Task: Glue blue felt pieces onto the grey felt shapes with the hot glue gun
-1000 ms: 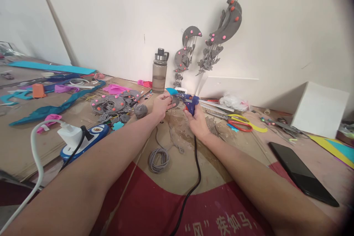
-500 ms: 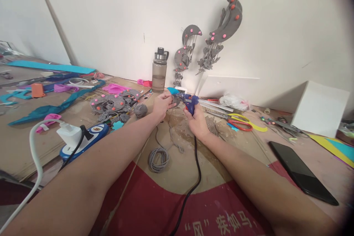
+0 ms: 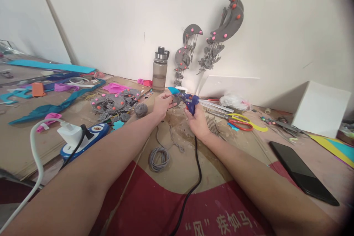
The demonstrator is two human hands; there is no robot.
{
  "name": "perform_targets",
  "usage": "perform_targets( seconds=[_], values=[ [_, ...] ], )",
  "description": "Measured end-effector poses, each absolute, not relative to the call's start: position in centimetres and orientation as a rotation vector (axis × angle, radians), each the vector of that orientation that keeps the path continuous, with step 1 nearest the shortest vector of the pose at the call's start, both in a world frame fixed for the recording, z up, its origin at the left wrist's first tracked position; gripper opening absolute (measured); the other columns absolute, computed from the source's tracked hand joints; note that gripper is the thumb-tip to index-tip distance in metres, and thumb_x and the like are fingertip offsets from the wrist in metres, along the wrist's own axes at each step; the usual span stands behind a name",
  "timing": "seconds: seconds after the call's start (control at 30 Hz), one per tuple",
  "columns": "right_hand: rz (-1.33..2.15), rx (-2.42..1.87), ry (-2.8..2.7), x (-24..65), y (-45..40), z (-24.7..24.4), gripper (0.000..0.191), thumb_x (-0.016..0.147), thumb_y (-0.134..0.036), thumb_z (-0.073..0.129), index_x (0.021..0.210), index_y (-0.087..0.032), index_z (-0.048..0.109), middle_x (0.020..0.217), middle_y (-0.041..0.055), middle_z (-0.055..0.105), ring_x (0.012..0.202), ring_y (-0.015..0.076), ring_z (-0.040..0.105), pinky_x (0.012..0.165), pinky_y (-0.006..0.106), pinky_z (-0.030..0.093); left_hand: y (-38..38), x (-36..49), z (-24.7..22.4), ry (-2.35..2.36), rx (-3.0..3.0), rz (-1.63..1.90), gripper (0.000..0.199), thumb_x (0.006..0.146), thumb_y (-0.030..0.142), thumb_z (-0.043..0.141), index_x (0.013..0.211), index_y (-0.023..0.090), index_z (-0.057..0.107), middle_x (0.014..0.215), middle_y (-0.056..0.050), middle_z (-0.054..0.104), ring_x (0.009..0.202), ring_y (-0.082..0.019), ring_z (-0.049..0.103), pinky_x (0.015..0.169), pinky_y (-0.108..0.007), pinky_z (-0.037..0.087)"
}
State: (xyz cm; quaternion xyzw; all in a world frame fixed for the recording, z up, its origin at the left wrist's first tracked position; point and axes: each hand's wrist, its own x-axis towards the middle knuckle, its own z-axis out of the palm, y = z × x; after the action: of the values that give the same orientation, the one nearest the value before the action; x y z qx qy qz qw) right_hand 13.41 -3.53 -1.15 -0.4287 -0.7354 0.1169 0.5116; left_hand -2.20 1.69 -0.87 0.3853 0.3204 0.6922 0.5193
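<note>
My right hand (image 3: pixel 197 120) is wrapped round the handle of a blue hot glue gun (image 3: pixel 190 101), its nozzle pointing left. A black cord (image 3: pixel 198 171) runs from the gun's grip down over the cardboard. My left hand (image 3: pixel 163 105) is closed on a small blue and grey craft piece, whose grey part (image 3: pixel 176 100) shows by the nozzle; whether nozzle and piece touch I cannot tell. Grey yarn (image 3: pixel 172 129) hangs from that piece to the cardboard, where a loose coil of yarn (image 3: pixel 159 159) lies. A ball of grey yarn (image 3: pixel 141 110) is beside my left wrist.
Grey moon-shaped hangings (image 3: pixel 228 22) with pink and orange dots are on the white wall. A water bottle (image 3: pixel 159 70) stands behind my left hand. Scissors (image 3: pixel 240 122) and a phone (image 3: pixel 302 172) lie at right; a power strip (image 3: pixel 83 142) and another grey decoration (image 3: pixel 109 104) at left.
The whole view has shifted very slightly. Both hands keep the same hold and nearly the same place.
</note>
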Motion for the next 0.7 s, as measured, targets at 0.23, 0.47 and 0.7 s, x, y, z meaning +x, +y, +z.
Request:
perform_targets(
  seconds=[0.23, 0.47, 0.7],
  values=[
    [0.300, -1.030, -1.757, 13.37, -3.63, -1.13, 0.051, 0.086, -0.033, 0.050, 0.134, -0.016, 0.042, 0.112, 0.0137, 0.064, 0.127, 0.0294, 0.048, 0.112, 0.050, 0.032, 1.77, -2.16, -0.88, 0.775, 0.914, 1.657, 0.012, 0.067, 0.015, 0.073, 0.071, 0.014, 0.062, 0.062, 0.003, 0.054, 0.056, -0.005, 0.052, 0.084, -0.038, 0.056],
    [0.295, -1.040, -1.750, 13.41, -3.53, -1.24, 0.054, 0.086, -0.031, 0.051, 0.136, -0.016, 0.041, 0.118, 0.0142, 0.062, 0.123, 0.0291, 0.051, 0.110, 0.049, 0.034, 1.88, -2.25, -0.92, 0.772, 0.916, 1.657, 0.015, 0.066, 0.018, 0.075, 0.071, 0.014, 0.062, 0.060, 0.004, 0.051, 0.055, -0.005, 0.051, 0.084, -0.038, 0.056],
    [0.299, -1.051, -1.748, 13.46, -3.45, -1.37, 0.053, 0.086, -0.030, 0.051, 0.136, -0.016, 0.041, 0.120, 0.0145, 0.060, 0.114, 0.0285, 0.055, 0.107, 0.049, 0.038, 1.93, -2.35, -1.11, 0.765, 0.943, 1.662, 0.016, 0.066, 0.020, 0.076, 0.071, 0.014, 0.062, 0.059, 0.004, 0.049, 0.057, -0.006, 0.052, 0.083, -0.038, 0.056]
  ],
)
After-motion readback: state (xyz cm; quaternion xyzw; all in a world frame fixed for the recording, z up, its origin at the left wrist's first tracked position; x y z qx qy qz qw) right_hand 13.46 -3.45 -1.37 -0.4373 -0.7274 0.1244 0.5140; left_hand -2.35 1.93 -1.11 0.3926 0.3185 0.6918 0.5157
